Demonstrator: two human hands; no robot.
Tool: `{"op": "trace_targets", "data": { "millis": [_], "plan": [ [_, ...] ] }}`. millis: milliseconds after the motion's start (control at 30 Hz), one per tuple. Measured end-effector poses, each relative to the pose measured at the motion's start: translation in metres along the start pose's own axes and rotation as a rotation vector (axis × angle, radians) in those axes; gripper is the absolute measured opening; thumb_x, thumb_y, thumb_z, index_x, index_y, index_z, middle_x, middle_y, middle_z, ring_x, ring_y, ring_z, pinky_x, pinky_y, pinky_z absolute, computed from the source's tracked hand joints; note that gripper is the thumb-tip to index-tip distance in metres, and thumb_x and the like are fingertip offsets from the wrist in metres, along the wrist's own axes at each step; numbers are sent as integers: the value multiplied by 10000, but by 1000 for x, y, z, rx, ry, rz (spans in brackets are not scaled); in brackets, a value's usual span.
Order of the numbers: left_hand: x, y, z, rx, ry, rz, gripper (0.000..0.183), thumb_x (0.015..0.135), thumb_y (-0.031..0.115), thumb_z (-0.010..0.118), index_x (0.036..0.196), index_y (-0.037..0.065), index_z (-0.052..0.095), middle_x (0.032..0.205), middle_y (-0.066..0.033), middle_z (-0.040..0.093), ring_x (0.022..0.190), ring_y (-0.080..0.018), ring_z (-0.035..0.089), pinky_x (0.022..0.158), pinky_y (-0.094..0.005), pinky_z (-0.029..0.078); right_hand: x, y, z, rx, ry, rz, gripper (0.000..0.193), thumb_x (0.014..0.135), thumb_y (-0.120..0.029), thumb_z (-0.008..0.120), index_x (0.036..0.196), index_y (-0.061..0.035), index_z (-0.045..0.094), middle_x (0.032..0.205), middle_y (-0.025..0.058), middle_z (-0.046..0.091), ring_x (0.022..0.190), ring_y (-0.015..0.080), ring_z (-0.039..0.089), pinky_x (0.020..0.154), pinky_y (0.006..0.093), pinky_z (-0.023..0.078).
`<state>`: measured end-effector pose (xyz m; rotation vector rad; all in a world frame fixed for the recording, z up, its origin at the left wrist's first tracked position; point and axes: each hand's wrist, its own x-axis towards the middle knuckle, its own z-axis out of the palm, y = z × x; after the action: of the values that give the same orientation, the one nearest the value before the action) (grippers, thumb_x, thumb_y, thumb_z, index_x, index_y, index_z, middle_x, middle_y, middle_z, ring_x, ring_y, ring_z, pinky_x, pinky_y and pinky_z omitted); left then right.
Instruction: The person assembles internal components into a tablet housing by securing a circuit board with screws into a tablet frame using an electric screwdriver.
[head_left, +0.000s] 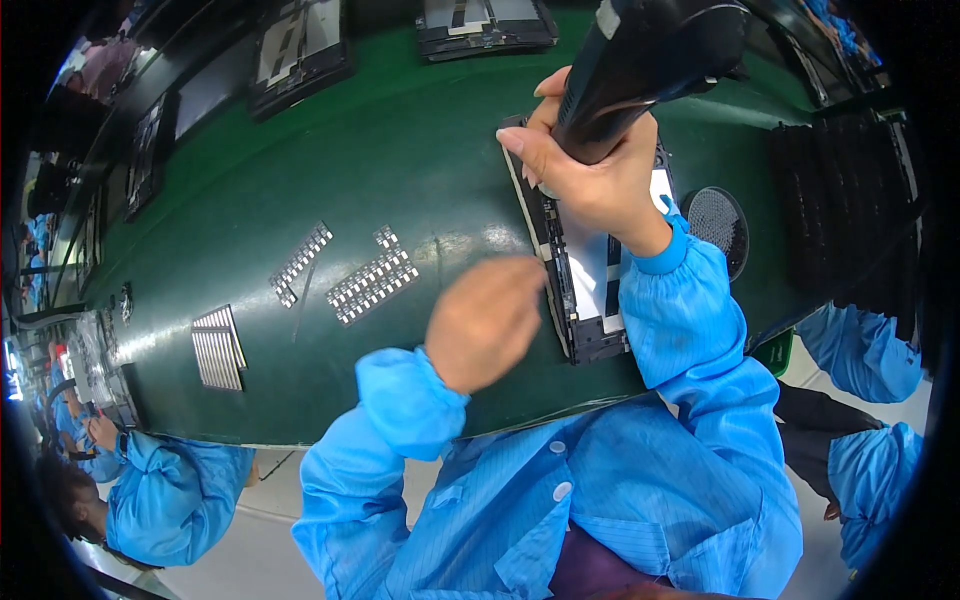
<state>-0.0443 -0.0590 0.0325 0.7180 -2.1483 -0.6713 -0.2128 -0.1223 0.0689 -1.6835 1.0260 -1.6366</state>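
Note:
A black tablet-like frame [600, 345] with white panels lies open on the green table, in front of me to the right. Above it, my right hand [610, 185] is closed around the narrow lower end of a bulky black handheld tool [640, 60]; its exact kind does not show. The tool's tip is hidden by the hand. Beside the frame's left edge is my left hand [488, 318], smeared by motion, so its fingers are unclear. A round dish [718, 228] with a dotted grey surface sits just right of my right wrist.
Two sheets of small dark-and-white parts [373, 283] [300, 265] and a striped strip pack [218, 350] lie on the left. More open frames [485, 28] line the far side. Dark stacked holders [845, 215] stand at right. Blue-sleeved people [180, 500] sit on both sides.

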Motion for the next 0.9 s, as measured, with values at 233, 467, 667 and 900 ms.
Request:
{"op": "trace_targets", "data": {
  "millis": [233, 467, 667, 900],
  "plan": [
    [-14, 27, 28, 228, -396, 295, 519, 675, 248, 726, 1093, -18, 572, 1254, -137, 495, 1248, -290, 407, 1018, -489, 320, 1, -24, -28, 61, 189, -55, 358, 753, -12, 711, 1060, -18, 526, 649, 22, 592, 539, 84, 570, 493, 198, 443],
    [73, -43, -11, 238, -724, 518, 493, 768, 114, 622, 1232, 16, 485, 1302, -125, 463, 1267, -259, 391, 1034, -452, 336, -28, -53, -88, 21, 320, -94, 389, 758, 39, 659, 1090, -23, 467, 650, 62, 580, 540, 126, 567, 524, 240, 470],
    [135, -58, 18, 211, -548, 545, 497, 707, 102, 687, 1168, -2, 532, 1233, -157, 517, 1188, -294, 467, 955, -408, 409, -55, -55, -102, 47, 366, -28, 443, 735, 72, 656, 1091, -2, 402, 642, 59, 564, 550, 115, 551, 526, 227, 451],
    [162, -55, 39, 324, -423, 573, 464, 674, 142, 711, 1079, -31, 565, 1144, -141, 560, 1125, -275, 504, 823, -361, 448, -66, -46, -116, -31, 308, -13, 440, 738, 92, 616, 1073, -24, 355, 606, 73, 537, 511, 129, 537, 495, 251, 459]
  ]
}}
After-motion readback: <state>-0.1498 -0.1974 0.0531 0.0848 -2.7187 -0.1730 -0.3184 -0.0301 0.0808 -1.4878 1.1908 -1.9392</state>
